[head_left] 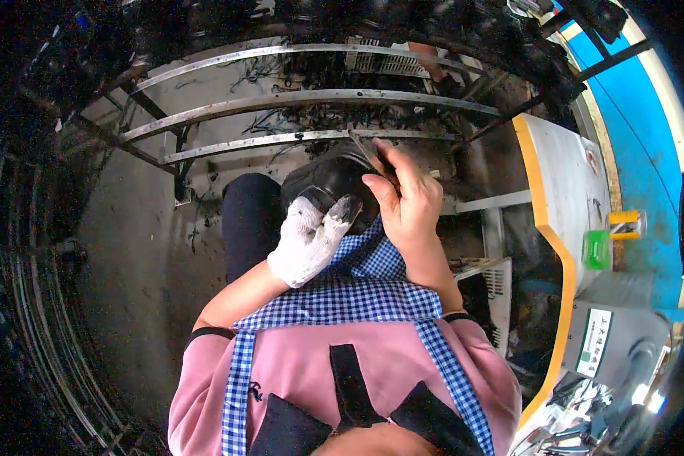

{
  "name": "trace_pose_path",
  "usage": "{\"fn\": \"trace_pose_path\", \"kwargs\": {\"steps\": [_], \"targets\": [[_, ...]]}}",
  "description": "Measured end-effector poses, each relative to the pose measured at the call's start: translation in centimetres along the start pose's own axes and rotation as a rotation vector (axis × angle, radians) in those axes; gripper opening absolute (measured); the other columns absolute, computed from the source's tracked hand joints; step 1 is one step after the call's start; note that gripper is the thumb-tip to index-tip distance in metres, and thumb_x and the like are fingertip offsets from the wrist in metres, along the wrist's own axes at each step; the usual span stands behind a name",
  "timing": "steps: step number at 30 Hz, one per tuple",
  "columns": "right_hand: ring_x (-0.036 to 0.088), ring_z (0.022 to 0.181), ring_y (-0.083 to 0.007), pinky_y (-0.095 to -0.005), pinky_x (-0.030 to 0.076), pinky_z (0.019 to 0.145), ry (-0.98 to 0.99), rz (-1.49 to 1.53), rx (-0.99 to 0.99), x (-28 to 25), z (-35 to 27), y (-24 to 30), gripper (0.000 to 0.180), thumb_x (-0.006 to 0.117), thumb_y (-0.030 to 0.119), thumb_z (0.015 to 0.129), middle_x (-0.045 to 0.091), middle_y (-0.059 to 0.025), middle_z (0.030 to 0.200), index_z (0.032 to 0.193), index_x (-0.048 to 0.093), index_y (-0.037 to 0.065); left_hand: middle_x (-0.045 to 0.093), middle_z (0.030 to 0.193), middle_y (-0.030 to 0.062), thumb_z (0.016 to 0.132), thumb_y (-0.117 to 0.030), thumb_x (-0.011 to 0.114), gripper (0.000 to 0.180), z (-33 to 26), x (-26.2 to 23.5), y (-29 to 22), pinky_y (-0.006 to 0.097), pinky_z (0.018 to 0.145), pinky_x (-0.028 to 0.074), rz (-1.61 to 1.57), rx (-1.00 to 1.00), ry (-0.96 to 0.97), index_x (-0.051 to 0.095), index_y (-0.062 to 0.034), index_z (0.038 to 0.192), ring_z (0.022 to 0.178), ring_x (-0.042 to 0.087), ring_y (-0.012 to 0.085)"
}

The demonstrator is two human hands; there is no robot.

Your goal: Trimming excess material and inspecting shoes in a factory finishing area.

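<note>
Black shoe (328, 182) at frame centre, clasped by gloved left hand (309, 239); bare right hand (404, 199) pinches a blade (366, 150), seemingly trimming; next needs steady edge control

The left hand (309, 240), in a white work glove with darkened fingertips, grips a black shoe (328, 181) held over the lap of a blue checked apron (357, 292). The bare right hand (407, 199) presses a thin flat blade (366, 149) against the shoe's upper edge. Beyond them curve grey metal rails (296, 99), with dark scraps strewn on the floor (140, 251). To the right stands a grey bench (566, 190) with a yellow edge, a small green container (596, 249) near its far edge.
</note>
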State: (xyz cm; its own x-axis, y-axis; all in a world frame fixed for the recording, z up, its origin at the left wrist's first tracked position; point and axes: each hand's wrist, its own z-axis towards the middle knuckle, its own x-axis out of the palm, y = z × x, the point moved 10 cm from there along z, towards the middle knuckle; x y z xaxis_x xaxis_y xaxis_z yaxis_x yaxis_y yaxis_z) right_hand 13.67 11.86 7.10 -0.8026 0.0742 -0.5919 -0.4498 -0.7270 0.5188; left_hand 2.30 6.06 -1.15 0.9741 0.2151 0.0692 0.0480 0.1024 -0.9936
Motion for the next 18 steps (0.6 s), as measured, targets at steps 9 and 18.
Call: {"fn": "trace_pose_path", "kwargs": {"steps": [9,18], "targets": [[0.061,0.055,-0.0278,-0.0349,0.046,0.048,-0.078,0.005,0.014,0.2,0.1,-1.1,0.026,0.063,0.027,0.082,0.063,-0.0104,0.071,0.099,0.061,0.007,0.063,0.094,0.0118,0.086,-0.008,0.057,0.022,-0.2,0.2,-1.6,0.028,0.074,0.047,0.107,0.170,-0.001,0.058,0.0007,0.106,0.084,0.059,0.0185],[0.065,0.070,-0.0206,-0.0286,0.049,0.062,0.032,0.117,0.108,1.5,0.6,-1.6,0.018,0.063,0.013,0.082,0.065,-0.0137,0.081,0.094,0.061,0.000,0.060,0.103,0.0125,0.086,-0.006,0.054,0.028,0.5,0.0,-0.7,0.030,0.079,0.046,0.030,0.179,-0.006,0.053,0.0000,0.114,0.091,0.058,0.0210]]}}
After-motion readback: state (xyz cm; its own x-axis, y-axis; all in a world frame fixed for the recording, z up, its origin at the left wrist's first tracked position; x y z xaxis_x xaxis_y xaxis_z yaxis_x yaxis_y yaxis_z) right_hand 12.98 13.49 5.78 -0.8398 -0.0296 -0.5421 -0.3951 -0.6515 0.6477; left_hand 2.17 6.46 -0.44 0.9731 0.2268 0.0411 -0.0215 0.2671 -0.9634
